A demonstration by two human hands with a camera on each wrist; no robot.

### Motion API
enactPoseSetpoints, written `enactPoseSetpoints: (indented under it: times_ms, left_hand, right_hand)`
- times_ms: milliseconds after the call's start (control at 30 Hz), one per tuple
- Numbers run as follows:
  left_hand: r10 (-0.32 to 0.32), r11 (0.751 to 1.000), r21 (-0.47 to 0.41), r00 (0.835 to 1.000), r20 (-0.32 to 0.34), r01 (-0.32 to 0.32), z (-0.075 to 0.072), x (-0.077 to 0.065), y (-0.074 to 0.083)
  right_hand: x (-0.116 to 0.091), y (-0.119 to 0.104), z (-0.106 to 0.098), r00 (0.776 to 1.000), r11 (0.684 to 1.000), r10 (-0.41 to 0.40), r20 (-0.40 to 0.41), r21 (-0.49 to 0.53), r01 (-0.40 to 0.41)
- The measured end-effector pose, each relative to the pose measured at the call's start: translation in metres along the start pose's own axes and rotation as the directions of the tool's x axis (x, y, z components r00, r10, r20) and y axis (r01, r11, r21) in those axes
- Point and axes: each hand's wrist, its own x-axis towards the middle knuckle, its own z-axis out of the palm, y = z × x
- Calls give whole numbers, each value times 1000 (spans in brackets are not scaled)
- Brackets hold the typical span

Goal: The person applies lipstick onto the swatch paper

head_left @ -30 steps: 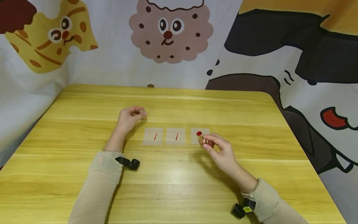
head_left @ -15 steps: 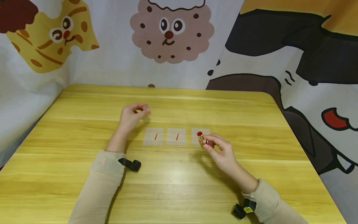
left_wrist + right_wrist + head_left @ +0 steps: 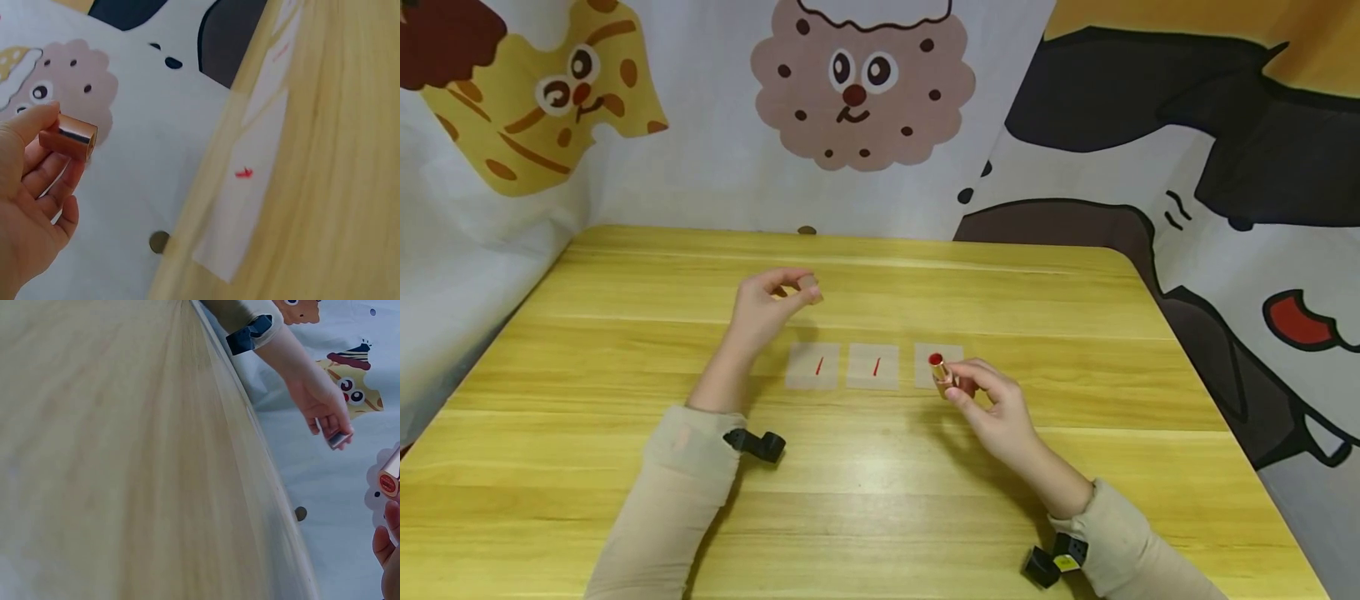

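Note:
My left hand (image 3: pixel 762 312) is raised above the table, beyond the leftmost paper square. Between thumb and fingers it pinches a shiny rose-gold lipstick cap (image 3: pixel 69 137). My right hand (image 3: pixel 1002 412) grips a lipstick (image 3: pixel 942 380) by its base, the red tip exposed and pointing up and away. In the right wrist view only the lipstick's round base end (image 3: pixel 388 483) and part of the hand show, at the right edge. Each of two paper squares, the left (image 3: pixel 801 375) and the middle (image 3: pixel 865 377), bears one red stroke. A third square (image 3: pixel 951 352) lies partly hidden behind the lipstick.
The squares lie in a row on a yellow wooden table (image 3: pixel 865 492). Behind its far edge hangs a white cloth (image 3: pixel 692 167) with cartoon prints. Black wrist cameras sit at the left cuff (image 3: pixel 756 446) and the right cuff (image 3: pixel 1056 560).
My left hand has risen and moved right and away from me, carrying the cap. The right hand and the lipstick have stayed almost still.

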Motion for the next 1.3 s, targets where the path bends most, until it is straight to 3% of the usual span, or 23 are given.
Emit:
enactPoseSetpoints:
  times_ms: [367, 633, 1033, 1300]
  left_hand:
    - [141, 983, -124, 989, 41, -135, 10, -6, 37]
    - [232, 961, -173, 969, 89, -215, 21, -15, 60]
    - [291, 934, -259, 946, 141, -248, 36, -30, 81]
    - [285, 925, -308, 942, 179, -222, 44, -37, 88]
  right_hand:
    - [0, -2, 0, 1000, 1000, 12, 8, 9, -13]
    - [-1, -2, 0, 1000, 1000, 13, 10, 9, -13]
    - [0, -2, 1, 1000, 1000, 4, 14, -3, -4]
    - [8, -22, 2, 998, 998, 56, 28, -17, -56]
